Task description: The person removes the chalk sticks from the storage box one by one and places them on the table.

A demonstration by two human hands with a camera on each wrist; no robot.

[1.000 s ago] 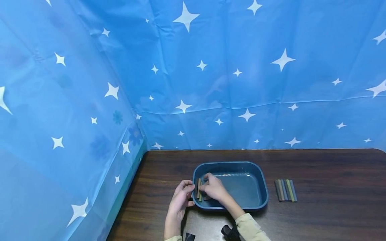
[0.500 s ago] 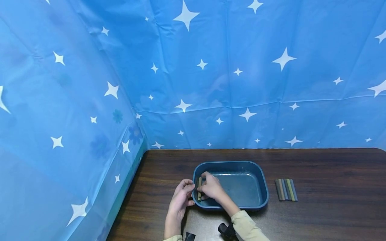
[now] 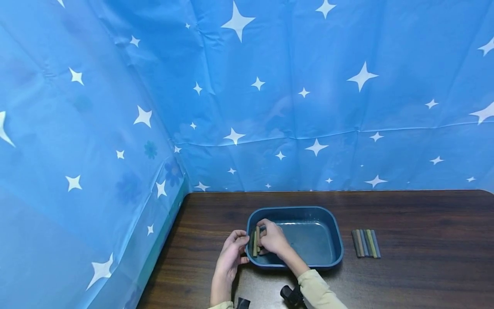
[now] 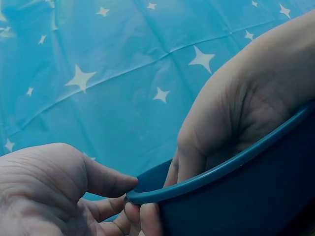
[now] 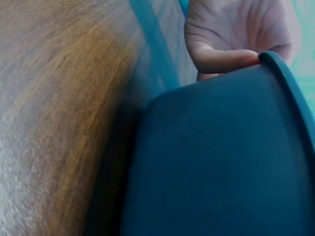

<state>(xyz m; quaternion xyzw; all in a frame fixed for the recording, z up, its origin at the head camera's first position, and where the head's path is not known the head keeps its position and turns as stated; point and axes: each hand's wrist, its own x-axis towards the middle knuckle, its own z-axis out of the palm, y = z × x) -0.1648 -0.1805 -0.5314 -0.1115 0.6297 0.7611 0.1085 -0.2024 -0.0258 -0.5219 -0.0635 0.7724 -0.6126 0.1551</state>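
A dark blue rectangular tub [image 3: 305, 246] stands on the wooden table. My left hand [image 3: 230, 253] pinches its left rim; in the left wrist view the thumb lies over the rim [image 4: 197, 188] with fingers below. Over the front wall reaches my right hand [image 3: 274, 239], its fingers down inside the tub's left end. They hold a thin brownish stick [image 3: 258, 235] there. Beside it, along the left wall, lies a yellow-green stick [image 3: 254, 248]. The right wrist view shows mostly the tub's outer wall [image 5: 216, 147], and the right fingertips are hidden from both wrist cameras.
Several coloured sticks [image 3: 365, 243] lie side by side on the table [image 3: 424, 257] right of the tub. Black devices [image 3: 292, 296] sit by the wrists. A blue star-patterned sheet [image 3: 270, 107] hangs behind the table and along its left.
My right hand has shifted slightly within the tub's left end, and the brownish stick has moved to the right of the yellow-green one. My left hand stays on the rim.
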